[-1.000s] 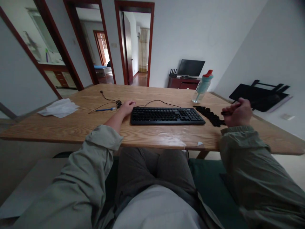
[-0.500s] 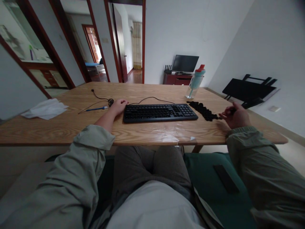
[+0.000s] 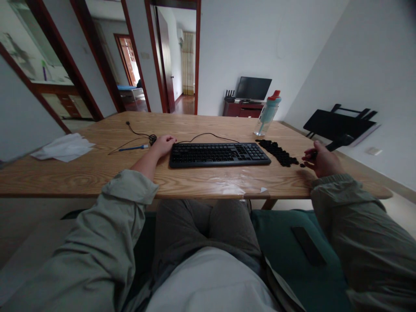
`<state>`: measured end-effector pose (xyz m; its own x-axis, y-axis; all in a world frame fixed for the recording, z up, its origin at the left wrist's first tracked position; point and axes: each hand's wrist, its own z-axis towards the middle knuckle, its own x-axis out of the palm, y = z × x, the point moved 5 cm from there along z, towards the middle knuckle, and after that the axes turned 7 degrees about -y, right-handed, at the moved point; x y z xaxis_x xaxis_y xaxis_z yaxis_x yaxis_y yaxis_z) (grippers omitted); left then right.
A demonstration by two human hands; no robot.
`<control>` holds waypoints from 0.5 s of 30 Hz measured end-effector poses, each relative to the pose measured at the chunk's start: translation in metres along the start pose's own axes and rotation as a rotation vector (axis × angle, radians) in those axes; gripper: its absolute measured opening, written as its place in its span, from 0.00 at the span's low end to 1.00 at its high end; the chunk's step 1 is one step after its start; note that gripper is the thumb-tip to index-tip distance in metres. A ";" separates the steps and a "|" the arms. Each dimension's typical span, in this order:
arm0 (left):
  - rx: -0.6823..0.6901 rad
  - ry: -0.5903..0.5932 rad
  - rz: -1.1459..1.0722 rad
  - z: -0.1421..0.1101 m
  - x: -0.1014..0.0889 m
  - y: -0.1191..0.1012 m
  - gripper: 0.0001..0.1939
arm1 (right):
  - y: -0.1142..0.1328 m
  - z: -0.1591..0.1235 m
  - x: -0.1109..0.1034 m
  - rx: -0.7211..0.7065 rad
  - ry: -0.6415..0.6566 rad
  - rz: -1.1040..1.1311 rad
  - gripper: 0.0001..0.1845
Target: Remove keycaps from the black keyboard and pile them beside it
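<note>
My left hand [image 3: 163, 145] lies at the far left corner of a black keyboard [image 3: 219, 161], fingers curled against its edge. The keyboard lies flat, and bare spots show among its keys. To its right, small black keycaps [image 3: 278, 153] form a slanting band on the wood. My right hand [image 3: 325, 161] hovers just right of that band, fingers closed around a dark tool with a rounded black handle [image 3: 342, 141]. The tool's working end is hidden by the fingers. A single loose keycap [image 3: 302, 165] lies beside the fingertips.
A clear bottle with a red lid [image 3: 268, 112] stands behind the keycaps. Left of my left hand are a coiled cable [image 3: 152, 139] and a blue brush [image 3: 131, 148]. White tissues [image 3: 65, 147] lie farther left on the wooden table [image 3: 81, 180]. A dark flat object [image 3: 308, 245] rests on the green seat.
My right hand has shifted slightly right, away from the keycaps, and turned so the black handle shows more clearly. One keycap now shows apart from the band. My left hand stays put.
</note>
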<state>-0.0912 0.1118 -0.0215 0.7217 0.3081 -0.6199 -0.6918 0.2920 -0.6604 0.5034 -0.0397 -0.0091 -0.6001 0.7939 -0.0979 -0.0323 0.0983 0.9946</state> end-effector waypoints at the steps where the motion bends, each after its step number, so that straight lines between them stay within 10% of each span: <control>1: -0.010 0.003 0.000 0.000 0.000 0.000 0.15 | 0.000 0.000 0.000 -0.002 -0.004 -0.010 0.21; 15: -0.029 -0.004 0.016 -0.003 -0.002 -0.002 0.14 | -0.004 -0.007 -0.004 0.035 0.017 -0.069 0.16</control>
<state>-0.0914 0.1081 -0.0201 0.7102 0.3158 -0.6292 -0.7025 0.2607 -0.6622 0.5002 -0.0474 -0.0121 -0.6107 0.7744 -0.1655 -0.0460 0.1739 0.9837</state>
